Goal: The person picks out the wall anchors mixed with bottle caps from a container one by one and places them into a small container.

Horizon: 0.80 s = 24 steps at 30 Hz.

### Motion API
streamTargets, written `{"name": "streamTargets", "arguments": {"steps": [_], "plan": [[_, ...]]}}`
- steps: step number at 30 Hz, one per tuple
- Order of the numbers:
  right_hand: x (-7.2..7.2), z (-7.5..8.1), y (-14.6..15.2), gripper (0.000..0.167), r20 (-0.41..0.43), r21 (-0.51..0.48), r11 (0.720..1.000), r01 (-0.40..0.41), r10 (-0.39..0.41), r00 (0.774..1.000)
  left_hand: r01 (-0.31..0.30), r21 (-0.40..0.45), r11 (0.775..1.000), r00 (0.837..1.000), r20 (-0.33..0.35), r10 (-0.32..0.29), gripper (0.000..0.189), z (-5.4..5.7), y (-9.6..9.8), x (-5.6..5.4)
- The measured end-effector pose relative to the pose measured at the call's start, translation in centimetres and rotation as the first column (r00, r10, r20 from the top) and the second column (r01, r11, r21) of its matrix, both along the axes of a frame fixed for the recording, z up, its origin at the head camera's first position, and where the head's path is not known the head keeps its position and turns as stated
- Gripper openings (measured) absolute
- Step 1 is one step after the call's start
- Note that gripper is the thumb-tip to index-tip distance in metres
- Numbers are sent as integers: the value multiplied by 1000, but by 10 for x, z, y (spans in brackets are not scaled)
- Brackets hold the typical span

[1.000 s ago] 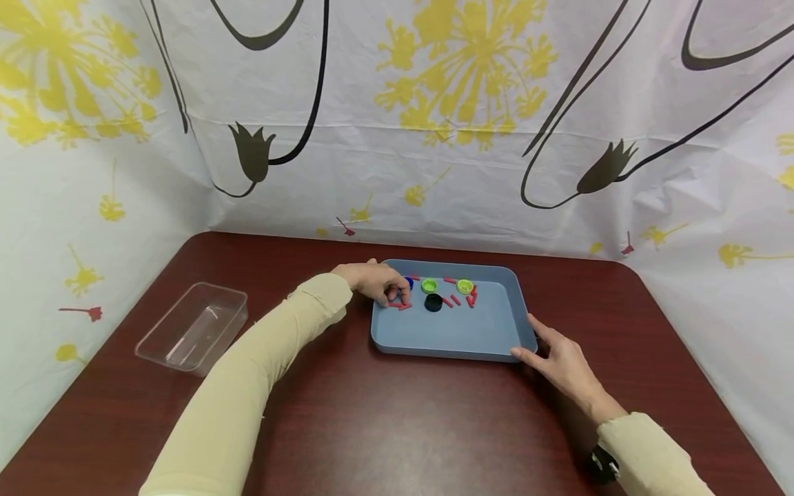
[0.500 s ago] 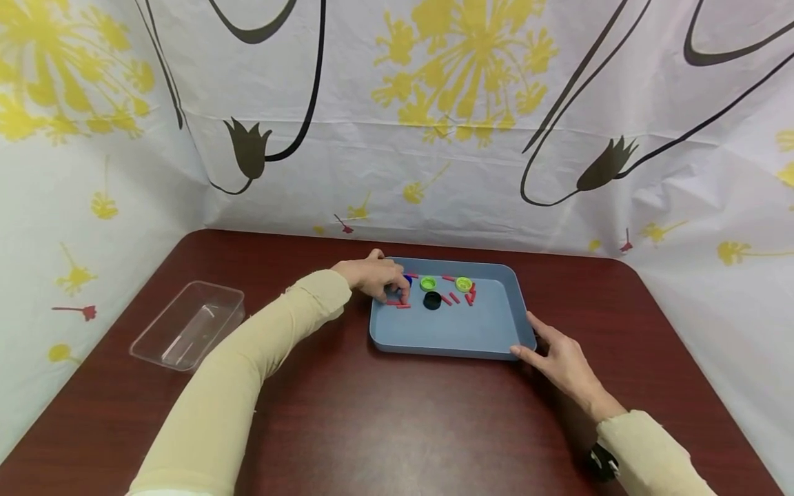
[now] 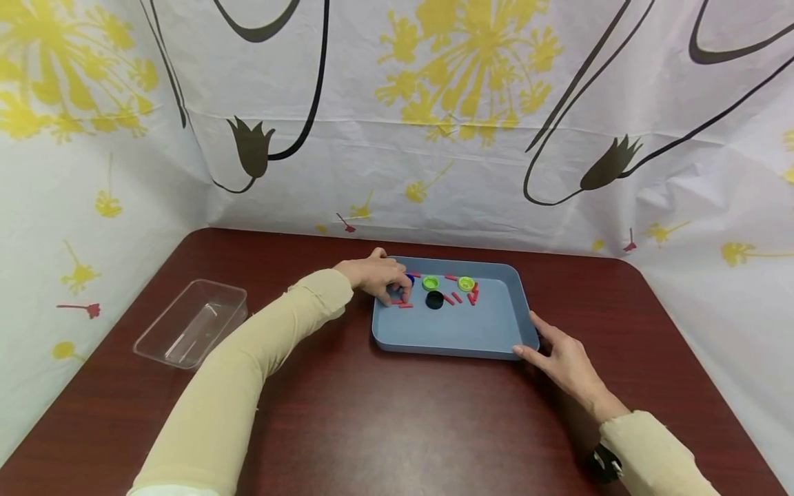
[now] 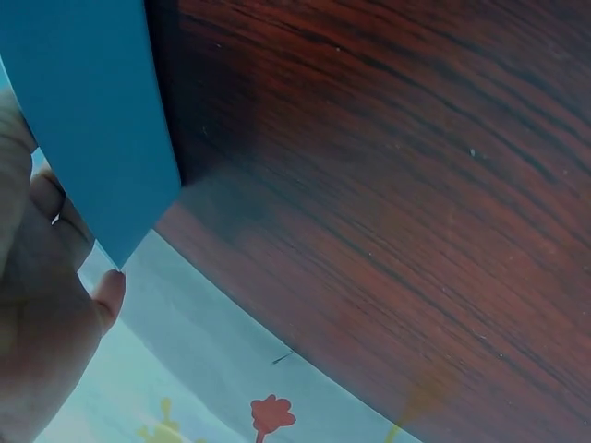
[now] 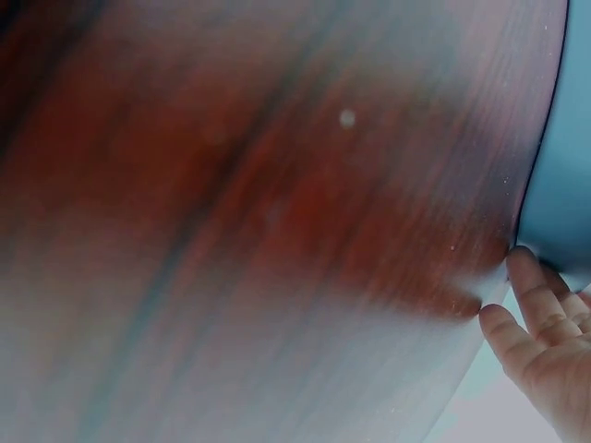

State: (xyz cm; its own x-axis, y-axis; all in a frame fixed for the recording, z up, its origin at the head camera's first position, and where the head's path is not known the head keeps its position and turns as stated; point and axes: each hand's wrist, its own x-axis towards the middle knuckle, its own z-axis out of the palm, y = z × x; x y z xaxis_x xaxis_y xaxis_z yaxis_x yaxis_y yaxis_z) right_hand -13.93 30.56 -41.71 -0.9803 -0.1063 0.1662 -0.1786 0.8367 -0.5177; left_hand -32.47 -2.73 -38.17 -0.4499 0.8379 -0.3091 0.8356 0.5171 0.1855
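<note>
In the head view, my left hand [image 3: 380, 277] reaches over the left end of a blue-grey tray [image 3: 459, 334]. Its thumb and forefinger are curled down around a small red stick [image 3: 397, 302] on the tray floor, one at each end. A second red stick [image 3: 406, 306] lies just in front. Beside the fingers is a blue bottle cap [image 3: 410, 280], partly hidden by the hand. My right hand [image 3: 563, 359] holds the tray's front right corner, thumb at the front rim and fingers along the right side. The left wrist view shows the tray's outer wall [image 4: 97, 111] beside the left hand.
A green cap [image 3: 431, 283], a yellow-green cap [image 3: 466, 284] and a black cap [image 3: 435, 300] lie in the tray among several more red sticks [image 3: 457, 297]. A clear plastic container [image 3: 205, 329] stands at the table's left. A patterned sheet [image 3: 347, 89] hangs behind the table [image 3: 397, 427].
The left hand has barely shifted at the red sticks, and the front stick has turned slightly. The right hand keeps its place on the tray. The head view sways a little.
</note>
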Motion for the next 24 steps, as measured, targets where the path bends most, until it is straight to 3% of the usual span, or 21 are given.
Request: {"name": "streamTargets", "arguments": {"steps": [19,24], "plan": [[0,2,0,74,6,-7,1000,1,-1,1000,51,-102,994,998,-16,-53,26,5,6,-7],[0,1,0,74,5,-10,1000,1,-1,1000,63,-94,994,998,-14,-64,24,4,5,-7]]}}
